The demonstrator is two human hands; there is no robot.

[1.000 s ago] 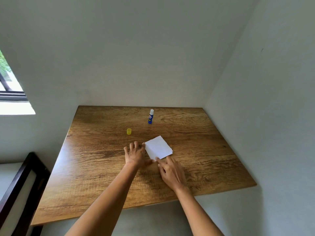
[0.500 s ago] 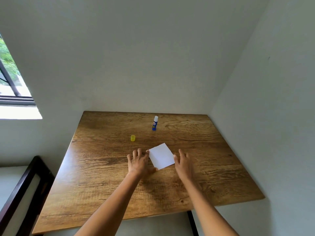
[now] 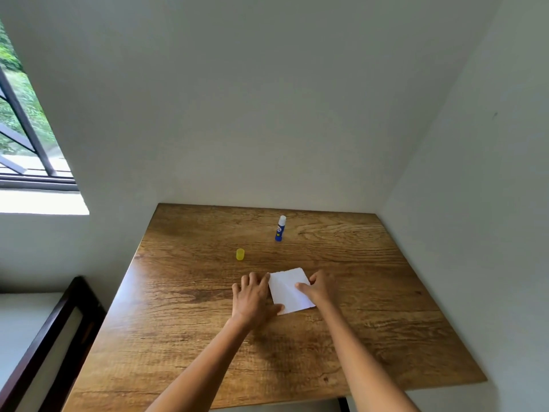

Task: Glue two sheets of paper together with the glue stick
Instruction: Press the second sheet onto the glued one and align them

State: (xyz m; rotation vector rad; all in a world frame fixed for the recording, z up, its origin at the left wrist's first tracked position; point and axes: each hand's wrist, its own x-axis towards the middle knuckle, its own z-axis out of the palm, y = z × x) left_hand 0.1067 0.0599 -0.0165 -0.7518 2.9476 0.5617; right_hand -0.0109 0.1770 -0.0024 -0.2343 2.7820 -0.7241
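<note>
One unreadable label, glue stick (image 3: 280,228).

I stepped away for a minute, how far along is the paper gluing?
Glue seems applied: the glue stick stands uncapped, its yellow cap apart. Now the left hand and right hand press the white paper flat. Capping the stick remains.

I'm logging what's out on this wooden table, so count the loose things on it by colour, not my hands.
White: 1, the paper, held flat under the left hand and right hand; whether it is one sheet or two stacked cannot be told.
Blue and white: 1, the glue stick, standing uncapped.
Yellow: 1, the cap.
Total: 3
</note>
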